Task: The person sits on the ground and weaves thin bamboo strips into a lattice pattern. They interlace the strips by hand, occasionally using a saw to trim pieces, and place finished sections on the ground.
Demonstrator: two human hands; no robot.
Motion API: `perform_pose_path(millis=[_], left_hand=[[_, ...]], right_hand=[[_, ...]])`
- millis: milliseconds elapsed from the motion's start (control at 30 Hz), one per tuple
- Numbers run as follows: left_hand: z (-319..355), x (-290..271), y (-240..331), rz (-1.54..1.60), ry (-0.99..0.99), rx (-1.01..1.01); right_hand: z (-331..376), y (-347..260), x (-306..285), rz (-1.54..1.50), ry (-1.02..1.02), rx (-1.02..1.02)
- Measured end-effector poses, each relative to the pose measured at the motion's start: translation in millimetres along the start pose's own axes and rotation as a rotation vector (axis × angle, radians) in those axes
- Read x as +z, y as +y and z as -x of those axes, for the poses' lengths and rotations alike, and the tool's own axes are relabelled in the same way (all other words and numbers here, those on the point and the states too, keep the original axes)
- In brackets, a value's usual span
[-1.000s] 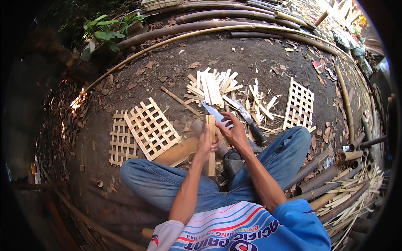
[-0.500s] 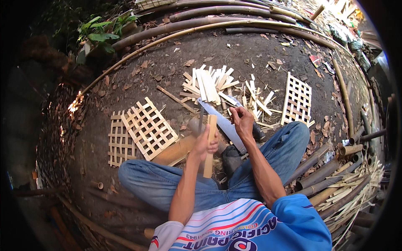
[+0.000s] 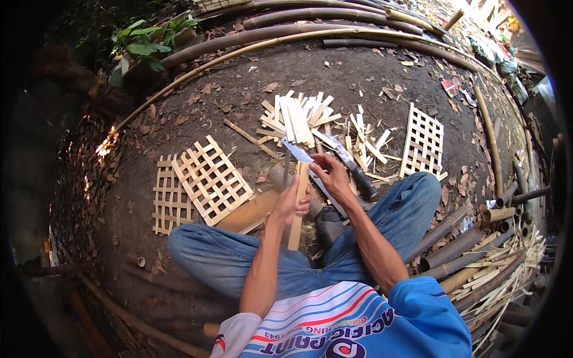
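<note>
My left hand [image 3: 290, 204] is wrapped round a pale split bamboo piece [image 3: 296, 230], held upright between my knees. Along that hand's left side stands a thin dark strip [image 3: 287, 165]; I cannot tell whether the hand holds it. My right hand [image 3: 333, 179] is at the bamboo's top end, fingers curled and pinched; what they hold, if anything, is hidden. Behind the hands lies a saw [image 3: 296, 150] with a toothed silvery blade, partly covered by my right hand. To its right rests a knife [image 3: 362, 182] with a dark handle.
Cut bamboo slats [image 3: 293, 119] lie heaped ahead. Woven bamboo lattices [image 3: 213, 182] rest at the left, another lattice [image 3: 422, 143] at the right. A thick bamboo length [image 3: 248, 213] lies by my left knee. Bamboo poles [image 3: 453, 238] and thin strips [image 3: 495, 268] are piled at the right.
My right hand has moved left and slightly down, to the top of the bamboo piece. My left hand still grips the bamboo, nearly in the same place.
</note>
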State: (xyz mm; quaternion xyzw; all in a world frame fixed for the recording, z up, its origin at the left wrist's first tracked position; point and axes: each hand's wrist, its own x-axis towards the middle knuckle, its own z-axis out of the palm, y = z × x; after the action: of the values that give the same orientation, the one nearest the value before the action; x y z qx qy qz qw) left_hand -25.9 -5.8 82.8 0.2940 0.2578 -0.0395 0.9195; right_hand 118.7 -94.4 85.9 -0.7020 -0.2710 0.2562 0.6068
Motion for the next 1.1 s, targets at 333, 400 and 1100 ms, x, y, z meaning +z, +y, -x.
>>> perform_pose_path(millis=[333, 400, 1100], left_hand=[[2, 4, 1, -0.058, 0.005, -0.036], [2, 4, 1, -0.043, 0.014, -0.002], [-10, -40, 0, 0.513, 0.356, 0.446]], right_hand=[[2, -2, -7, 0.242, 0.200, -0.175], [4, 4, -10, 0.189, 0.266, -0.074], [63, 6, 32, -0.078, -0.724, 0.456]])
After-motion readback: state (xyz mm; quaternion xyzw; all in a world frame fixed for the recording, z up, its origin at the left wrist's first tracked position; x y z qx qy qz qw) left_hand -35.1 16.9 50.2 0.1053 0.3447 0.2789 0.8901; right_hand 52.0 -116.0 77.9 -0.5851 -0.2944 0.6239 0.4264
